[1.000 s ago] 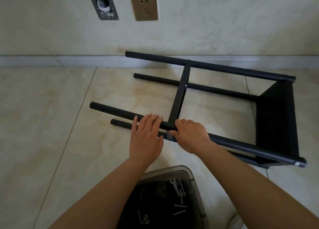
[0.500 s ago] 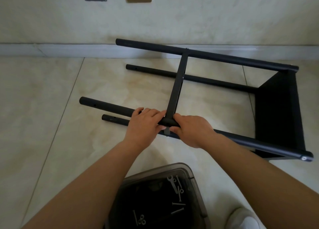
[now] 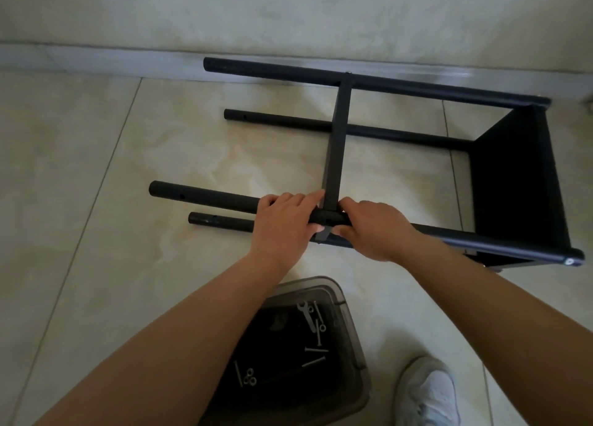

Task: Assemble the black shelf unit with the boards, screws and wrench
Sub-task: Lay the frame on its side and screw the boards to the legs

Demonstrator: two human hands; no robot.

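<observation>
The black shelf unit (image 3: 401, 88) lies on its side on the tiled floor, its tube legs pointing left. One black board (image 3: 516, 185) is fixed at the right end. A second board (image 3: 337, 140) stands edge-on across the middle of the legs. My left hand (image 3: 282, 226) grips the near upper leg (image 3: 205, 198) just left of that board. My right hand (image 3: 372, 230) grips the same leg just right of it, fingers curled over the tube. A clear bin (image 3: 349, 323) in front of me holds a small wrench (image 3: 306, 313), several screws (image 3: 316, 360) and nuts.
The wall and skirting board (image 3: 96, 60) run along the back, close behind the far leg. A white shoe (image 3: 430, 393) stands on the floor right of the bin. Bare tiles lie to the left of the legs.
My left hand went from lying flat on the leg to curling round it beside the middle board. The view tilted down, bringing the bin and shoe further in.
</observation>
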